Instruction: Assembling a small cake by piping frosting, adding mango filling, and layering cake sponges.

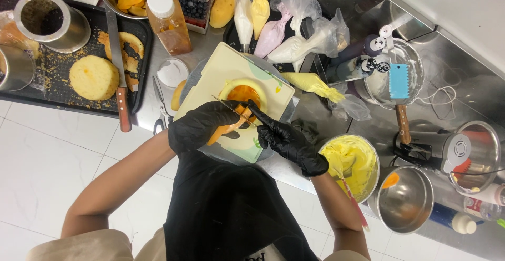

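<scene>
My left hand [202, 126], in a black glove, grasps an orange fruit piece [227, 127] over the pale cutting board [221, 72] on the steel desk [336, 129]. My right hand [288, 142], also gloved, is clenched around a thin knife [231, 106], its blade laid across the fruit. Just beyond the hands, a cake ring [243, 90] with orange filling sits on the board. A bowl of yellow cream [351, 161] stands near my right wrist.

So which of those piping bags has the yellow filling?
Two do: the twisted yellow piping bag standing among the white and pink ones at the top, and the yellow bag lying flat right of the cutting board.
</scene>
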